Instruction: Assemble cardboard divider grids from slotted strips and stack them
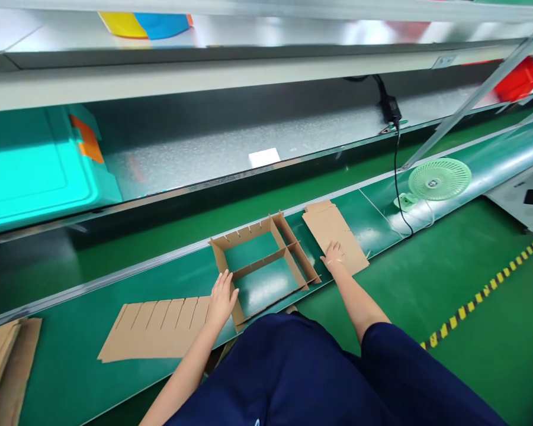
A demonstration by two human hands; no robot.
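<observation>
A partly assembled cardboard divider grid (257, 264) stands on the green table in front of me. My left hand (222, 297) rests against its left wall, fingers stretched out. Farther right, my right hand (334, 255) lies flat with spread fingers on a stack of cardboard strips (337, 228). Several notched cardboard strips (160, 328) lie fanned out to the left, next to my left wrist. Slots show along the grid's far wall, and two crosswise strips sit close together at its right side.
Brown cardboard sheets (9, 367) lie at the table's left end. A green fan (439, 179) with a cable stands at the right. Above the table runs a metal shelf (204, 142) holding a turquoise bin (35, 165), a white block (264, 157) and a black power adapter (389, 109).
</observation>
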